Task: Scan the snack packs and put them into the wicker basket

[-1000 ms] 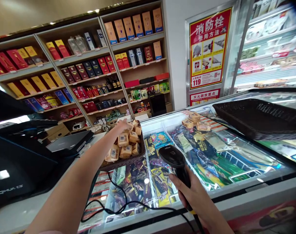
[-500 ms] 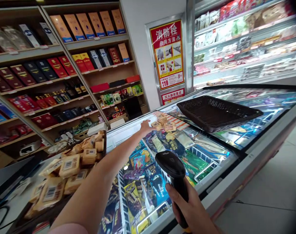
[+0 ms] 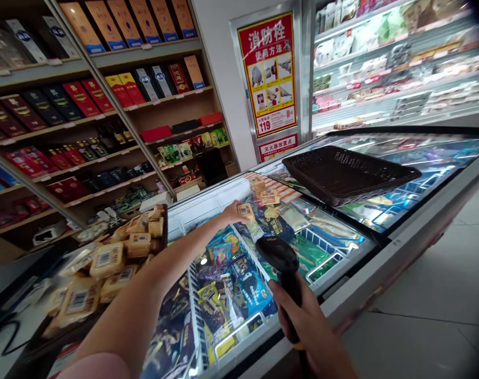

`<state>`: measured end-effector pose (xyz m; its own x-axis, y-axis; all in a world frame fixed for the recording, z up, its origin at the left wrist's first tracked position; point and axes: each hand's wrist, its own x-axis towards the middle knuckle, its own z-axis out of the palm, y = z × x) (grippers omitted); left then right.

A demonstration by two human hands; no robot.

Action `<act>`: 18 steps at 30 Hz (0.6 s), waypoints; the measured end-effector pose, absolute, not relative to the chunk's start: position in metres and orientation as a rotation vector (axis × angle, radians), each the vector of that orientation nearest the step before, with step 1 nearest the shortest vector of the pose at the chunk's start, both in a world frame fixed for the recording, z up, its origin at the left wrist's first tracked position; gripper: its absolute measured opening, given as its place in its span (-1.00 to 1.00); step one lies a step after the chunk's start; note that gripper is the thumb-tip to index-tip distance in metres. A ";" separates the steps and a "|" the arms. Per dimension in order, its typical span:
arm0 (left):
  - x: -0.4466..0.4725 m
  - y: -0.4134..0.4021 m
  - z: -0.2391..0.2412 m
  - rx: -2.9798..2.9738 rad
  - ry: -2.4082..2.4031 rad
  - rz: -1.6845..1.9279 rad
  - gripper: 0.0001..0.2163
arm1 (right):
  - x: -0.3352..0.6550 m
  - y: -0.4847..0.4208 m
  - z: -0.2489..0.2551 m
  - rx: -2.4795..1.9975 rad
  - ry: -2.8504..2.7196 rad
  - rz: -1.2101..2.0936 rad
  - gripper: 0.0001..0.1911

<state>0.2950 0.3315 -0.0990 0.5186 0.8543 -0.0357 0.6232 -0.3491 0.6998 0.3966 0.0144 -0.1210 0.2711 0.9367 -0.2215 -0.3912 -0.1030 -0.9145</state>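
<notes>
My left hand (image 3: 233, 211) reaches out over the freezer's glass top, its fingers closed on a small packaged bread (image 3: 245, 211) with a label on it. Just beyond it, a few more packaged breads (image 3: 269, 197) sit on an orange-striped patch of the glass. In my right hand (image 3: 298, 316) is a black barcode scanner (image 3: 278, 255), gripped by its handle, with its head pointing forward and left over the freezer. To the left, a dark tray (image 3: 165, 231) is heaped with similar packaged breads (image 3: 107, 260), several with barcodes facing up.
A dark brown woven basket (image 3: 348, 179) rests on the freezer's far right glass. Under the glass lie bagged frozen goods (image 3: 255, 292) in wire baskets. Shelves of boxed goods (image 3: 156, 84) stand behind on the left, a lit refrigerated display (image 3: 397, 68) on the right.
My left hand has closed on one packaged bread and drawn it left and slightly toward me, away from the others. The scanner stays in my right hand; the view has shifted slightly.
</notes>
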 end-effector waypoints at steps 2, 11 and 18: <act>0.263 0.304 -0.080 2.136 1.085 0.325 -0.31 | 0.389 0.009 -0.111 -1.180 -0.674 1.270 -0.43; 0.134 0.184 -0.021 2.511 0.961 0.003 -0.23 | 0.339 -0.027 -0.073 -1.145 -1.000 1.505 -0.46; 0.068 0.127 -0.003 2.499 0.996 0.122 -0.26 | 0.307 -0.048 -0.058 -1.132 -1.251 1.534 -0.48</act>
<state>0.0682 0.1270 -0.0025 0.7359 0.6723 -0.0810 0.6331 -0.6406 0.4345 0.3068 -0.0484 -0.0584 -0.2443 0.9601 -0.1358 -0.0607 -0.1549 -0.9861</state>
